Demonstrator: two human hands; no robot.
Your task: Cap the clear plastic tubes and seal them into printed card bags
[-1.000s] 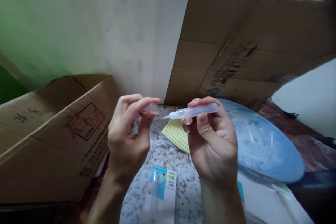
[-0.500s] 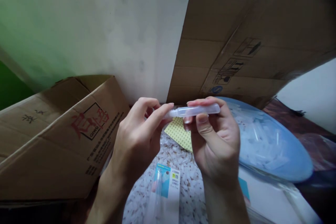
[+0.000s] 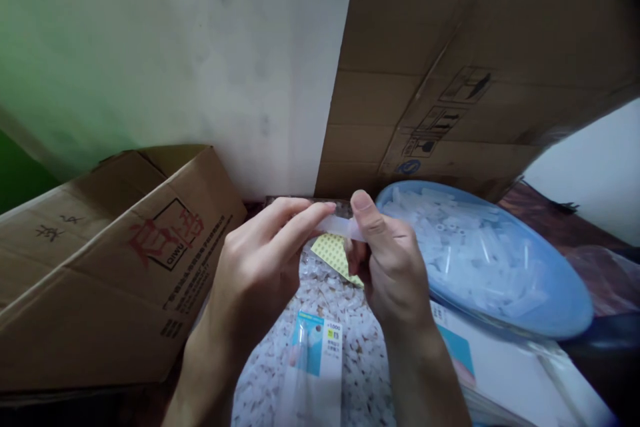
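A small clear plastic tube is held level between both hands at the middle of the view. My right hand grips its body, thumb on top, and hides most of it. My left hand pinches the tube's left end, where a clear cap sits, hidden by my fingertips. Below the hands lies a heap of small white plastic caps. A yellow sticker sheet shows just under the tube.
A blue basin full of clear tubes sits at the right. A cardboard box stands at the left, a cardboard sheet leans on the wall behind. A blue-and-white packet lies on the caps.
My left hand carried the cap rightward onto the tube's tip. My right hand then turned over the tube, so less of it shows. The hands are now together.
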